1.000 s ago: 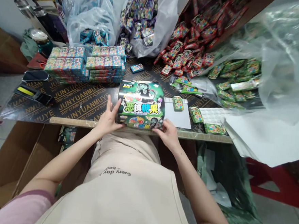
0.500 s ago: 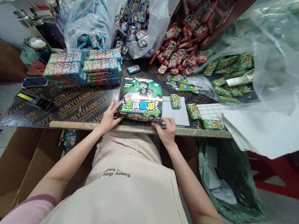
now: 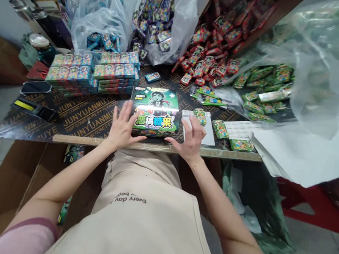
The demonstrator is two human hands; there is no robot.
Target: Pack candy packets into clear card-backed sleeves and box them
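A green and black candy box [image 3: 155, 110] with a cartoon vampire on its lid lies closed on the dark plywood table, near the front edge. My left hand [image 3: 123, 127] is at its left side, fingers spread and thumb along the front bottom edge. On the right, my right hand [image 3: 191, 138] is open, thumb pointing toward the box's front corner and fingers bent above a white card [image 3: 209, 134]. Whether that hand touches the box I cannot tell. A small green candy packet [image 3: 199, 116] lies on the card, just beyond my right fingers.
Stacked candy packs [image 3: 70, 71] stand at the back left. Plastic bags hold blue, purple [image 3: 153, 21] and green packets; red packets [image 3: 203, 63] are heaped behind. White paper sheets [image 3: 304, 148] overhang the right edge. A phone [image 3: 36, 87] lies left. Below stands a cardboard box [image 3: 12, 178].
Both hands have loosened from the box's front corners, and their fingers are now spread wider along its sides. The box sits flatter and slightly further left in view.
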